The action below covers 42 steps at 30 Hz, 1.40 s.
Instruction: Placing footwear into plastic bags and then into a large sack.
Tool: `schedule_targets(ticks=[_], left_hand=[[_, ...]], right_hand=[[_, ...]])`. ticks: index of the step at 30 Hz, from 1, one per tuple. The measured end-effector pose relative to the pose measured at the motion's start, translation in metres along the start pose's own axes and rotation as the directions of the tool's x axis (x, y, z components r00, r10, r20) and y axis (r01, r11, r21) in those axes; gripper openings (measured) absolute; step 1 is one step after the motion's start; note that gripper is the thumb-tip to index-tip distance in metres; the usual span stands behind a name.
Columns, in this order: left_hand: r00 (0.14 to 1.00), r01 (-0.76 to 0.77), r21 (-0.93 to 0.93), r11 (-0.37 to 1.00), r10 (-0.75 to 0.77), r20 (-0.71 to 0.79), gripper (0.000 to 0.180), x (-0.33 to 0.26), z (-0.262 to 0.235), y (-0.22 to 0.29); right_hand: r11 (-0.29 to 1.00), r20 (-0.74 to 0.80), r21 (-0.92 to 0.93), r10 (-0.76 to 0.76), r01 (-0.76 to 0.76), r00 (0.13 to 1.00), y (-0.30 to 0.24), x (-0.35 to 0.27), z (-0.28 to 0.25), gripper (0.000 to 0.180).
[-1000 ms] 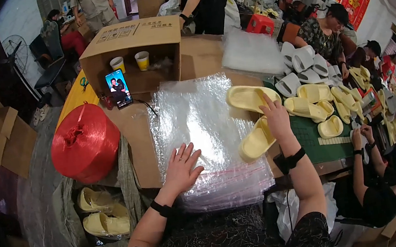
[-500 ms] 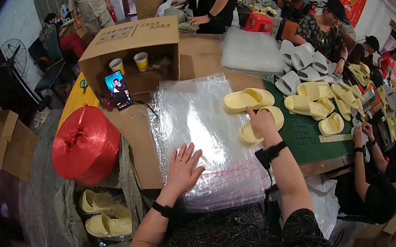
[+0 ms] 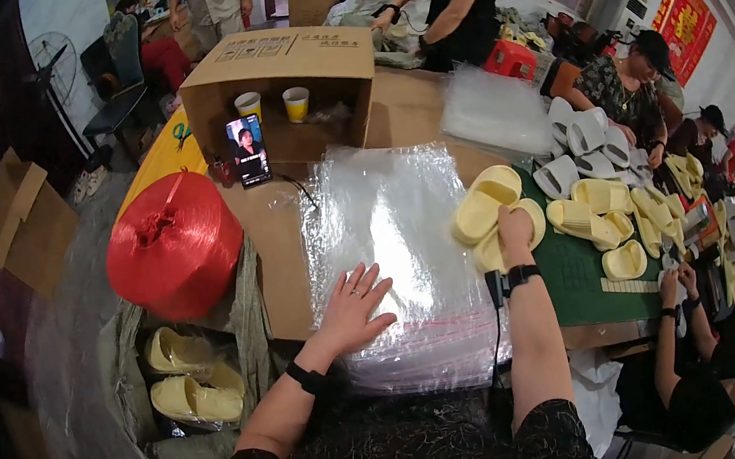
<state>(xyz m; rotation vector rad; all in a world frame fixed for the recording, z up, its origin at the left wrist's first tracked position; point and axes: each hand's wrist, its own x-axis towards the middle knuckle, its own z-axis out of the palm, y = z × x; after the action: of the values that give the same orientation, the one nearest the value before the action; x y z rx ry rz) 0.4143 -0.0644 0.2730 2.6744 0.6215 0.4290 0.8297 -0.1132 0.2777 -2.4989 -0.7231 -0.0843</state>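
Note:
A stack of clear plastic bags (image 3: 387,199) lies in front of me, its pink-edged openings toward my body. My left hand (image 3: 355,310) rests flat on the stack, fingers spread. At the right edge of the bags, my right hand (image 3: 516,233) grips a pair of pale yellow slippers (image 3: 483,205), thumb and fingers partly hidden among them. The pair stands tilted, side by side, between the bags and a green cutting mat (image 3: 570,286). More yellow slippers (image 3: 600,199) lie loose on the mat, just right of my right hand.
Left of the bags sit a big red twine roll (image 3: 173,246) and a sack (image 3: 253,310) holding bagged slippers. A cardboard box (image 3: 280,60) with paper cups stands behind a lit phone (image 3: 250,152). Grey slippers (image 3: 585,136) and co-workers are at the right.
My right hand has taken hold of the yellow slipper pair and turned it from lying sideways to pointing away from me. My left hand stays on the bags. The view has shifted slightly.

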Motion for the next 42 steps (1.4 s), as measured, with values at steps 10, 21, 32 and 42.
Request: schedule_targets(ticks=[10,21,32,42], left_hand=[[0.999,0.000,0.031,1.000,-0.001,0.034,0.080,-0.008,0.004,-0.007],[0.998,0.048,0.091,0.995,-0.052,0.040,0.075,-0.004,0.006,-0.003],[0.958,-0.040,-0.083,0.996,0.062,0.280,0.089,0.004,-0.014,-0.025],[0.989,0.001,0.030,1.000,-0.006,0.145,0.078,0.012,-0.028,0.009]], right_hand=[[0.883,-0.084,0.322,-0.332,0.341,0.940,-0.086,-0.115,-0.089,0.041],[0.823,0.148,0.039,-0.566,0.567,0.811,-0.101,-0.168,0.008,0.053],[0.986,0.089,0.106,-0.140,0.130,0.986,-0.008,-0.133,-0.045,0.045],[0.708,-0.120,0.694,-0.065,0.131,0.991,0.047,-0.206,-0.137,0.022]])
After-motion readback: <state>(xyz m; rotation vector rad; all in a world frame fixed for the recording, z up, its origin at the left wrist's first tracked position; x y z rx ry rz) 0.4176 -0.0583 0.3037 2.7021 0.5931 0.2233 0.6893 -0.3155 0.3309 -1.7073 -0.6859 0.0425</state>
